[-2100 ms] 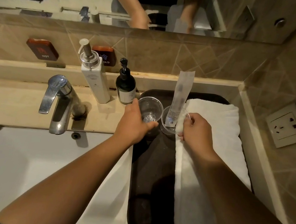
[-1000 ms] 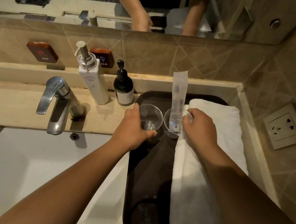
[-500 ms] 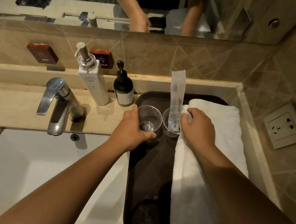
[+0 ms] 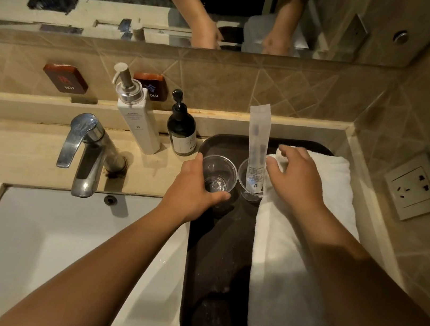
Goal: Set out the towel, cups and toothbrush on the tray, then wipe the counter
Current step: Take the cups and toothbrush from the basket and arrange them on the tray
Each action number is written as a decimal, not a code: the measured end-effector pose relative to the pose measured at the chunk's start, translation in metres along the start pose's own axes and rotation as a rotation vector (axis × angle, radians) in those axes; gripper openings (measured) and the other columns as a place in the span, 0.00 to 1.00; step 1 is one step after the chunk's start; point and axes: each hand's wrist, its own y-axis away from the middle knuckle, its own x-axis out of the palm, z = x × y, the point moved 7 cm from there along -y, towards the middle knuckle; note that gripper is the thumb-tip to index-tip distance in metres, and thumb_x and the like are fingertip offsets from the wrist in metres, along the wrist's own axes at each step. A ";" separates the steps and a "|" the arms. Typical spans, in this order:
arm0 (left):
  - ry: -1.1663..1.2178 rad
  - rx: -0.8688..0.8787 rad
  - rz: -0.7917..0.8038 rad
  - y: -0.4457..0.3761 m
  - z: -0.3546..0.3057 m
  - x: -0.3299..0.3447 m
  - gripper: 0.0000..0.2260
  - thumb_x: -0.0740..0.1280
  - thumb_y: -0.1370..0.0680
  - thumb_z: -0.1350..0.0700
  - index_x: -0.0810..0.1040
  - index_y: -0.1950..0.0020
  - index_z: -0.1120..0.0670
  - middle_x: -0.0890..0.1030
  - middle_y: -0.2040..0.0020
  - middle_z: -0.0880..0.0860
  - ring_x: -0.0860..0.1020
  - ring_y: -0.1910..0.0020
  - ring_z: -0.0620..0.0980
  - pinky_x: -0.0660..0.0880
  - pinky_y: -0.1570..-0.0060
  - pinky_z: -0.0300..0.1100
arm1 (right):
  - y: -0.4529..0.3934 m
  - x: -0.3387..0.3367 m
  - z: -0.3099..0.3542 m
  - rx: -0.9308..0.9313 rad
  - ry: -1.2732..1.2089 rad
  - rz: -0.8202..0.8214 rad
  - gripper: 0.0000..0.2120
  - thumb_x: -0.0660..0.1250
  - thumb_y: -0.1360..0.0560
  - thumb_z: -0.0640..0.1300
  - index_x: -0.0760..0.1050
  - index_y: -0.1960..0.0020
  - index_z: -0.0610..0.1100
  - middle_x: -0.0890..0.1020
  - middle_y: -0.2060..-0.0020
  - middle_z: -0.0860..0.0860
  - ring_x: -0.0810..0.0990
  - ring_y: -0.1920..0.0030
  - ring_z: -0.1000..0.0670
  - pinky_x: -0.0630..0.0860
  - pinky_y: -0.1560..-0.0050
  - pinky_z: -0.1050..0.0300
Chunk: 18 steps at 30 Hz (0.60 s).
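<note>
Head view, looking down on a beige worktop (image 4: 15,149) with a dark tray (image 4: 219,247) as landmark, lying right of the white basin (image 4: 55,250)

Left arm reaches in straight from low left; left hand (image 4: 194,192) sits at the tray's left rim, thumb and fingers wrapped round the base of an empty clear cup (image 4: 218,173) standing upright on the tray's far end

Second clear cup (image 4: 250,183) stands just right of the first, also on the tray, with a wrapped toothbrush (image 4: 257,147) upright inside it, leaning slightly back

Right arm comes in from low right, forearm lying over the white towel (image 4: 298,287), which covers the tray's right side lengthwise. Right hand (image 4: 293,178) is palm down, fingers spread and loosely curled on the towel's far left corner; grasping nothing, as far as can be seen

Beyond the tray's left far corner: dark pump bottle (image 4: 182,132), white pump bottle (image 4: 135,117), chrome tap (image 4: 87,149)
</note>
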 end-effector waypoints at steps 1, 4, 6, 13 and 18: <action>-0.002 0.002 -0.001 -0.001 0.001 0.000 0.47 0.78 0.33 0.40 0.57 0.22 0.51 0.64 0.25 0.54 0.68 0.29 0.56 0.70 0.33 0.51 | -0.006 -0.002 0.005 -0.021 -0.019 0.033 0.25 0.61 0.22 0.56 0.68 0.28 0.49 0.72 0.30 0.48 0.70 0.31 0.45 0.72 0.36 0.47; -0.006 0.001 -0.001 -0.001 0.001 0.000 0.47 0.78 0.33 0.40 0.56 0.22 0.51 0.64 0.24 0.54 0.68 0.29 0.56 0.70 0.33 0.51 | -0.023 0.001 0.020 -0.064 -0.104 0.210 0.29 0.63 0.23 0.56 0.63 0.25 0.51 0.70 0.28 0.50 0.66 0.29 0.45 0.68 0.33 0.44; 0.007 0.001 0.000 0.000 0.000 0.000 0.47 0.78 0.33 0.40 0.57 0.22 0.51 0.64 0.25 0.54 0.68 0.29 0.56 0.70 0.33 0.51 | -0.031 0.005 0.025 -0.056 -0.194 0.292 0.28 0.64 0.24 0.56 0.64 0.26 0.54 0.72 0.30 0.51 0.70 0.32 0.46 0.71 0.38 0.46; 0.050 0.047 -0.005 0.004 -0.003 -0.007 0.44 0.78 0.34 0.40 0.61 0.25 0.49 0.66 0.27 0.53 0.70 0.32 0.54 0.70 0.35 0.49 | -0.039 0.013 0.026 -0.012 -0.371 0.364 0.12 0.67 0.24 0.51 0.79 0.42 0.50 0.83 0.48 0.54 0.80 0.47 0.52 0.72 0.57 0.58; 0.062 0.061 0.003 0.009 -0.001 -0.010 0.44 0.78 0.34 0.40 0.61 0.25 0.49 0.67 0.27 0.52 0.69 0.31 0.53 0.71 0.33 0.52 | -0.026 -0.015 0.033 -0.055 -0.515 0.324 0.03 0.70 0.25 0.48 0.80 0.51 0.54 0.84 0.57 0.58 0.82 0.53 0.56 0.75 0.51 0.55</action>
